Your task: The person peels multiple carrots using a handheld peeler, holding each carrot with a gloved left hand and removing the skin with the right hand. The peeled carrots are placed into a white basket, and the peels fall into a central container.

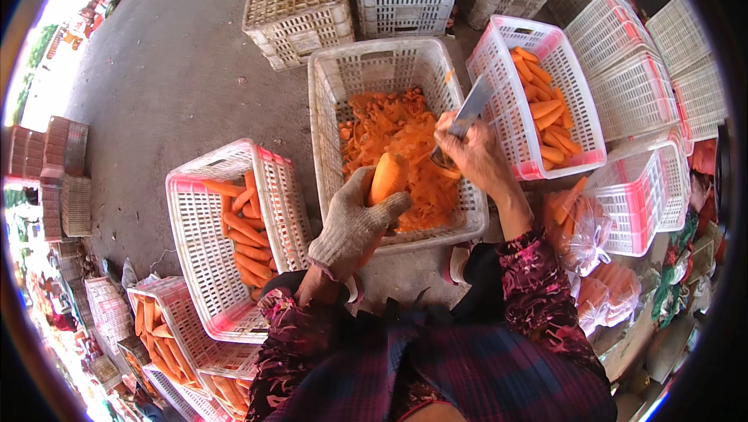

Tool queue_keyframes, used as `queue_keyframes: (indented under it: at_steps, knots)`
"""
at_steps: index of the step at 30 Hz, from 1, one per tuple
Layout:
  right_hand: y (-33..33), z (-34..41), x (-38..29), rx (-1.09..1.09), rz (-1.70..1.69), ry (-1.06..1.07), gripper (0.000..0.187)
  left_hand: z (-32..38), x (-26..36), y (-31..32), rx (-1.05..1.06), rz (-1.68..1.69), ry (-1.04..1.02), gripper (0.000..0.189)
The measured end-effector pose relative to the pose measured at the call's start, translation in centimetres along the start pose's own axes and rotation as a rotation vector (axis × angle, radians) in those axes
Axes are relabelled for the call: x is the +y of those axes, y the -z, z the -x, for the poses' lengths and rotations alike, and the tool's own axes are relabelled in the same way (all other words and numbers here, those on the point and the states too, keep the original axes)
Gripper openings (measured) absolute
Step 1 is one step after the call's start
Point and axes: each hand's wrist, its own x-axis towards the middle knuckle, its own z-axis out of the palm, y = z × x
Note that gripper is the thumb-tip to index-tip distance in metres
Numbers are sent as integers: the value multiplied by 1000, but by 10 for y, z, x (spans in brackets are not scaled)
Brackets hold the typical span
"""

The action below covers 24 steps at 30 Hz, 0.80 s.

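Observation:
My left hand (352,220), in a knitted work glove, grips a thick orange carrot (388,179) with its cut end pointing up and away from me. Bare, my right hand (476,150) is closed on a knife (476,99) whose broad metal blade points up and to the right. A dark piece shows below the right fingers; whether it belongs to the knife I cannot tell. Both hands are over a dirty white plastic crate (321,141), which stands on the floor before me. Thin carrot peelings (383,135) and small cut carrot ends (412,97) lie inside it.
Carrots fill part of a crate (292,211) at left and a crate (575,80) at right. Closed crates (298,13) stand beyond. Stacked crates (634,94) line the right side. Bagged carrots (575,217) lie near my right elbow. More carrot crates (193,328) are at lower left.

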Motion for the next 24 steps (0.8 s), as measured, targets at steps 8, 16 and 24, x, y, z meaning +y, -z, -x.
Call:
queue_keyframes:
  at_steps: [8,16,24]
  knots:
    - [-21,22,-27,-185,217,200,11,5,14,6,107,36,-37,41]
    - [-9,22,-27,-195,223,169,15,7,14,5,122,-12,-52,35]
    - [-6,27,-33,-191,176,180,18,6,10,6,46,86,-76,41]
